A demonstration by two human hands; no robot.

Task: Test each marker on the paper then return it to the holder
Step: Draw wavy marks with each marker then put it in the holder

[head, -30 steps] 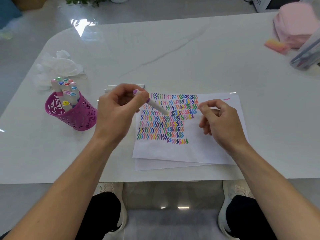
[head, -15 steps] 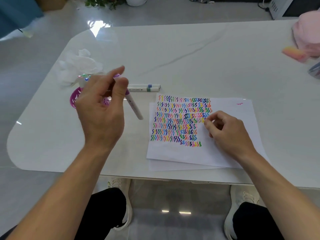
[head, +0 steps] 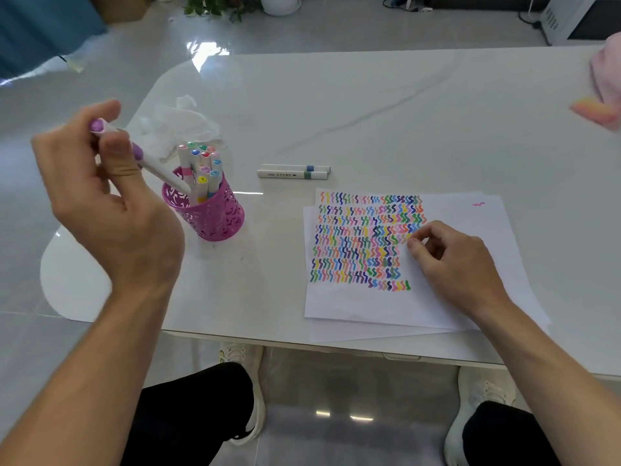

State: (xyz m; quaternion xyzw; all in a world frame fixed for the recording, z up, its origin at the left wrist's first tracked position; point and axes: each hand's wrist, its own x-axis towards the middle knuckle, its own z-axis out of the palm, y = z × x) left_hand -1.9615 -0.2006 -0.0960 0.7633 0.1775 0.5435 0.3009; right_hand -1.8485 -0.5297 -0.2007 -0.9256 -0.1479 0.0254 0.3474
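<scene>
The purple-capped marker point(head: 158, 169) is in the left hand point(head: 104, 196), pinched between the thumb and the curled fingers near its upper end; it slants down to the right, purple cap uppermost, white barrel pointing at the pink perforated holder point(head: 215, 213); its lower end lies over the near-left part of the holder's mouth, and whether it touches the rim cannot be told; the hand itself is raised above the table's left corner; a cluster of markers point(head: 201, 163) stands upright in the holder, coloured caps up, filling the far side of it; the holder stands on the white marble-look table point(head: 336, 112), well to the left of the paper point(head: 453, 297); the top sheet carries rows of many-coloured squiggles point(head: 366, 240) over its left half and one small pink mark near its far right corner, and more sheets show beneath it; the right hand point(head: 460, 267) rests on the sheet just right of the squiggles, fingers loosely curled, thumb and fingertips down on the paper, nothing seen in its grasp; two white markers point(head: 292, 172) lie side by side on the table between holder and paper, beyond both; a crumpled tissue point(head: 181, 122) lies just behind the holder
</scene>
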